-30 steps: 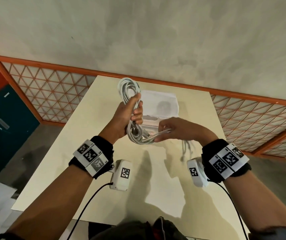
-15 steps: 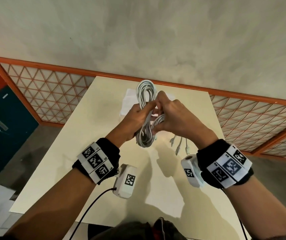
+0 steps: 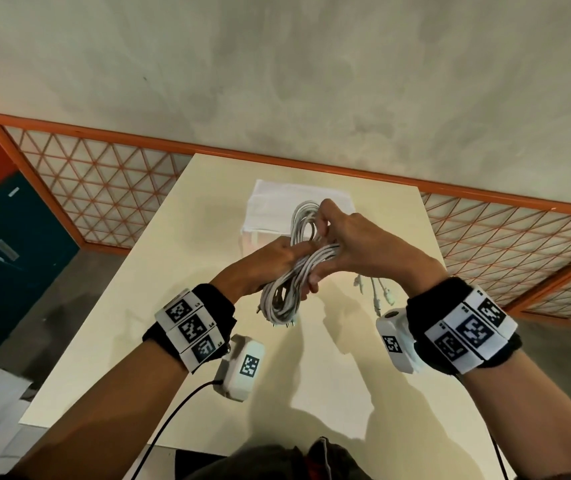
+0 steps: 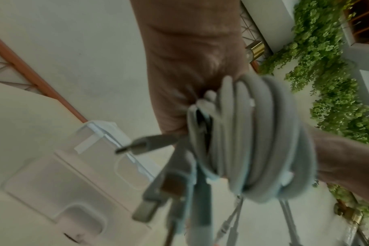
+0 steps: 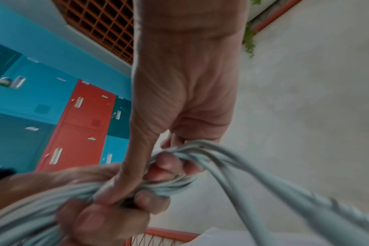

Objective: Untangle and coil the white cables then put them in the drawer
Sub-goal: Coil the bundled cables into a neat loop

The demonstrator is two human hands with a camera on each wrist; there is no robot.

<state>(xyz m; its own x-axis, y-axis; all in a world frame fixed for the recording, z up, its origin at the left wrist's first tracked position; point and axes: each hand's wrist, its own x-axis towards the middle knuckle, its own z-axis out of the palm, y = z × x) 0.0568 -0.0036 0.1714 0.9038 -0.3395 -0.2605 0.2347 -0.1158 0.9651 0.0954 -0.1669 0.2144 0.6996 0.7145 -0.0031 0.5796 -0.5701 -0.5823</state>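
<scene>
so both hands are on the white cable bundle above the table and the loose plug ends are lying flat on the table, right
Not quite. Both the left hand and right hand grip the white cable bundle above the table, but the plug ends dangle in the air, as the head view shows.

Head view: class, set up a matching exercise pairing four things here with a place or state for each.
Things:
1. cable coil
2. white drawer box
3. loose plug ends
4. table

Places or states:
A. dangling under the right wrist
B. gripped by both hands
C. cream, beneath everything
D. on the table's far end, behind the hands

Pairs: 1-B, 2-D, 3-A, 4-C
</scene>
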